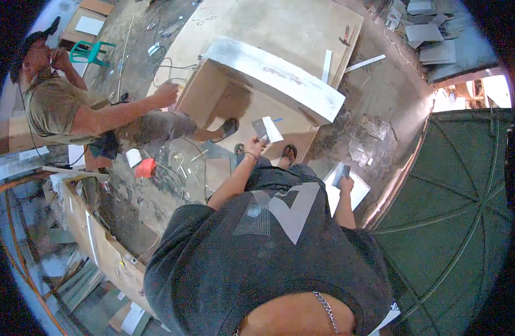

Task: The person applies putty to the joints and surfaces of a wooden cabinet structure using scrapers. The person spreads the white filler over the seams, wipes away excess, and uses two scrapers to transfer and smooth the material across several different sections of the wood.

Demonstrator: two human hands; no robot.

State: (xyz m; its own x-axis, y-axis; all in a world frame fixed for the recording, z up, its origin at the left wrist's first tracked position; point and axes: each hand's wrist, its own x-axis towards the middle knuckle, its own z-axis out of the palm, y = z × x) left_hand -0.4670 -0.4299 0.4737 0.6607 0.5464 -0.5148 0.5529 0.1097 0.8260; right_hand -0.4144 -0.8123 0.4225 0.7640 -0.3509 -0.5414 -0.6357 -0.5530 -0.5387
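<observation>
My left hand (254, 146) is closed on a flat plate (262, 127), grey on one side, with a white patch (272, 130) beside it that may be filler on it. My right hand (346, 183), lower and to the right, grips a dark flat-bladed scraper (341, 175) above a white sheet (352, 203). In front of me lies a large open wooden box (212, 92). Its long upper side (274, 70) is smeared white. A thin blue stick (277, 120) shows just past the plate.
A person (72, 106) sits at left, one arm reaching to the box. A hammer (345, 38) and white strip (327, 66) lie on the big board (302, 22). Further off stand a green chair (89, 53) and, at right, a green braced metal panel (448, 218). Red item (145, 167) on floor.
</observation>
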